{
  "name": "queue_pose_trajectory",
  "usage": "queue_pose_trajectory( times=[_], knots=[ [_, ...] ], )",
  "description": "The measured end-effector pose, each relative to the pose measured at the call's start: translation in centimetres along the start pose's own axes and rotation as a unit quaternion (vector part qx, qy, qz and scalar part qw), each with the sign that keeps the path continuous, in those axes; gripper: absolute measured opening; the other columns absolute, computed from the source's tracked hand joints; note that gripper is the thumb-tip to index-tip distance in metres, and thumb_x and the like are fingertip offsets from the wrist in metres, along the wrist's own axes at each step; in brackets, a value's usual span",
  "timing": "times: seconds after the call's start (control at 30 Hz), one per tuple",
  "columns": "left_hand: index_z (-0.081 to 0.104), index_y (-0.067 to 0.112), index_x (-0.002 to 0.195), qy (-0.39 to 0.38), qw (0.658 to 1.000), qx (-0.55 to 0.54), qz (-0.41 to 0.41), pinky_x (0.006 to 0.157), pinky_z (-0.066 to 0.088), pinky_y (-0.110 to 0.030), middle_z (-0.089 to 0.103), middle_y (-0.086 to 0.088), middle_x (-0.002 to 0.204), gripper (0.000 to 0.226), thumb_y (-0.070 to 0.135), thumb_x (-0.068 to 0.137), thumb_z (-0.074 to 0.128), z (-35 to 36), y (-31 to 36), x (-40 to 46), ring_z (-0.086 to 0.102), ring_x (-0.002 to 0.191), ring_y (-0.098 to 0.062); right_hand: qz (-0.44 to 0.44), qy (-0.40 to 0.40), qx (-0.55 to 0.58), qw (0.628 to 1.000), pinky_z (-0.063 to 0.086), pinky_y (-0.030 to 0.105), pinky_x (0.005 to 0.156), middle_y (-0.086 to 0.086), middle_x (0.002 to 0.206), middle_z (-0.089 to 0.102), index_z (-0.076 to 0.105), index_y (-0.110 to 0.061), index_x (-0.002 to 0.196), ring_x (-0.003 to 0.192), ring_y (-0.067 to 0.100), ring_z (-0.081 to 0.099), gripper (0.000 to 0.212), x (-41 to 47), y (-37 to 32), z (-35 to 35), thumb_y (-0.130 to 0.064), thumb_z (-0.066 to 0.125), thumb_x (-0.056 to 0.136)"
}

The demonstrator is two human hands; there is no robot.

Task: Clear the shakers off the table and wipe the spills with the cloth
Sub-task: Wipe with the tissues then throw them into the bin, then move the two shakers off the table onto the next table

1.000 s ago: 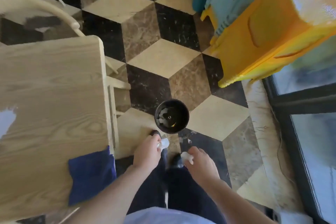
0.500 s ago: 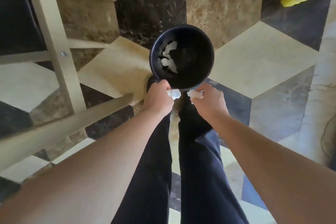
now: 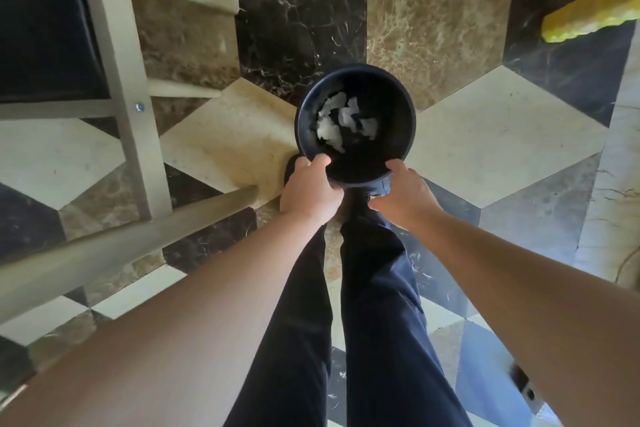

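I am bent over a round black bin [image 3: 398,107] that stands on the tiled floor in front of my feet. Several crumpled white paper scraps [image 3: 341,121] lie inside it. My left hand [image 3: 310,189] is on the near left rim, thumb over the edge and fingers curled outside. My right hand [image 3: 407,196] is on the near right rim, thumb at the edge and fingers round the outer wall. Neither hand shows any paper. No shaker, cloth or table top is in view.
Pale wooden legs and rails of furniture [image 3: 138,135] stand close on the left, with a slanted leg [image 3: 131,239] reaching almost to my left hand. A yellow plastic object [image 3: 595,7] sits at the top right. My dark trouser legs [image 3: 374,305] fill the lower middle.
I have bent lower, and the table top with the blue cloth has left the view. The white scraps held in both hands are gone and more lie in the bin. Both hands now rest on its rim.
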State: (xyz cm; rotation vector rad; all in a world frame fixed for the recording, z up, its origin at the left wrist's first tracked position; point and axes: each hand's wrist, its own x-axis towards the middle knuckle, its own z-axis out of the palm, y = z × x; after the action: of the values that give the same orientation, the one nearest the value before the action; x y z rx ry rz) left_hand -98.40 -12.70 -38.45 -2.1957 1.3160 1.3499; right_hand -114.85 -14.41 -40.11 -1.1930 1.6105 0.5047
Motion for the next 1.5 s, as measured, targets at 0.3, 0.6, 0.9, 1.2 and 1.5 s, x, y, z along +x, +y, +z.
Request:
queue_pose_trajectory(
  times=[0.3,0.6,0.9,1.2,1.5],
  knots=[
    [0.052,0.018,0.128,-0.087,0.989,0.116,0.010,0.082,0.049,-0.036,0.055,-0.006,0.124,0.033,0.030,0.097,0.051,-6.2,-1.6,-15.5,0.060,0.108,-0.027,-0.065,-0.005,-0.112,0.992,0.056,0.042,0.084,0.005,0.129,0.060,0.036,-0.027,0.144,0.113,0.032,0.061,0.065,-13.0,-2.6,-5.4,-0.019,0.061,0.085],
    [0.059,0.026,0.112,-0.004,0.997,-0.063,-0.044,0.077,0.048,-0.029,0.064,0.001,0.109,0.018,0.032,0.095,0.054,-12.3,-2.3,-28.5,0.060,0.090,-0.016,-0.148,-0.047,-0.183,0.971,0.050,0.034,0.081,0.008,0.117,0.063,0.053,-0.016,0.120,0.106,0.031,0.061,0.033,-26.4,-6.8,-9.5,-0.020,0.059,0.088],
    [0.057,0.029,0.090,0.060,0.972,-0.158,-0.162,0.080,0.051,-0.034,0.063,0.003,0.099,0.017,0.013,0.088,0.051,-9.2,-5.7,-38.9,0.058,0.089,-0.018,-0.159,-0.092,-0.326,0.927,0.045,0.029,0.073,0.004,0.108,0.057,0.052,-0.019,0.111,0.098,0.026,0.058,0.027,-32.8,-5.5,-7.9,-0.021,0.054,0.084],
    [0.063,0.015,0.095,0.060,0.965,-0.217,-0.137,0.078,0.047,-0.034,0.060,0.003,0.088,0.015,0.011,0.085,0.053,-9.0,-10.0,-43.7,0.056,0.083,-0.017,-0.174,-0.092,-0.376,0.905,0.045,0.033,0.076,0.001,0.083,0.052,0.058,-0.013,0.112,0.084,0.025,0.052,0.030,-35.7,-7.4,-4.9,-0.025,0.054,0.085],
    [0.060,0.021,0.091,0.049,0.961,-0.236,-0.136,0.075,0.048,-0.029,0.061,0.003,0.091,0.007,0.023,0.086,0.056,-7.6,-19.1,-48.1,0.057,0.082,-0.013,-0.193,-0.067,-0.395,0.896,0.042,0.024,0.071,0.004,0.090,0.056,0.057,-0.006,0.127,0.079,0.016,0.053,0.038,-39.7,-11.0,2.6,-0.025,0.051,0.095]
  ],
)
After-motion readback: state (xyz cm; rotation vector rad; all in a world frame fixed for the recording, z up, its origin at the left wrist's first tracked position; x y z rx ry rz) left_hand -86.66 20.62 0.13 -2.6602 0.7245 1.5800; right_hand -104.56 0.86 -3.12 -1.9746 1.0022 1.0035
